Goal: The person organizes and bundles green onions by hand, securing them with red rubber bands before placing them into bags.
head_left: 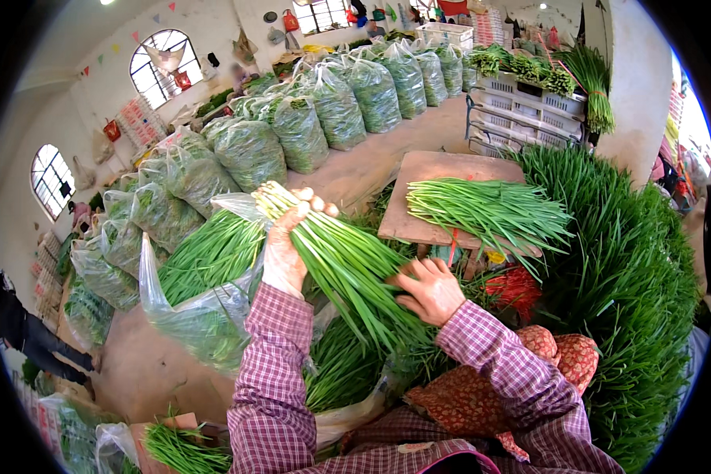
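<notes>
A thick bunch of garlic chives [344,265] slants across the middle, pale stem ends up at the left and green leaves down toward the right. My left hand [287,246] is wrapped round it close to the stem ends. Lower down, the fingers of my right hand [430,289] are bent against the leaves at the bunch's right side. Left of the bunch, an open clear plastic bag [201,316] holds more chives. Beyond my right hand, another sheaf of chives [482,207] lies flat on a wooden board [419,167].
A deep heap of chives [632,300] rises along my right side. Red ties [515,289] hang below the board. Filled plastic bags [336,107] stand in rows across the floor. Stacked white crates [521,110] carry bundled greens. A person in dark clothes [35,336] is at far left.
</notes>
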Demonstrator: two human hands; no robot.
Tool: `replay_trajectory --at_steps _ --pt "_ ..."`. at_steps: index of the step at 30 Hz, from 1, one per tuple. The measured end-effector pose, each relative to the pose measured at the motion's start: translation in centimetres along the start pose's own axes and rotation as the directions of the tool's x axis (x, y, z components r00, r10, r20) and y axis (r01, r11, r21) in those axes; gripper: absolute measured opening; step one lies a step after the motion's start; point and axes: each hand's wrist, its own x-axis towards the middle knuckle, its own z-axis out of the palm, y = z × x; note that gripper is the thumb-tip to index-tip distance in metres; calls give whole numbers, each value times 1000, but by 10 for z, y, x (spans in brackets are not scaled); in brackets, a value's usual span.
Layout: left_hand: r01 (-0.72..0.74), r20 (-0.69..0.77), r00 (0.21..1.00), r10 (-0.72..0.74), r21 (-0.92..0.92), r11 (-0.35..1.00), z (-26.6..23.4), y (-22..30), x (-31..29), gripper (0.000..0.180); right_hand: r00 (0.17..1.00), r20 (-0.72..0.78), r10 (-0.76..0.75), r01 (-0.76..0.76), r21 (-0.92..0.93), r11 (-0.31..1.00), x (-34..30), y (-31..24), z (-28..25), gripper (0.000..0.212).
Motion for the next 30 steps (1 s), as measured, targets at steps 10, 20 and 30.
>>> replay_trajectory --at_steps 10,20,30 --pt "-135 -23 991 135 18 991 -20 26 0 23 943 144 301 -302 -15 953 -4 19 -36 19" --pt "-208 16 978 207 29 978 -9 8 1 29 977 -50 209 -185 303 935 49 -70 -7 25" --pt "-124 0 992 125 133 983 -12 3 -8 29 963 -245 114 -82 137 987 32 -52 -34 14"
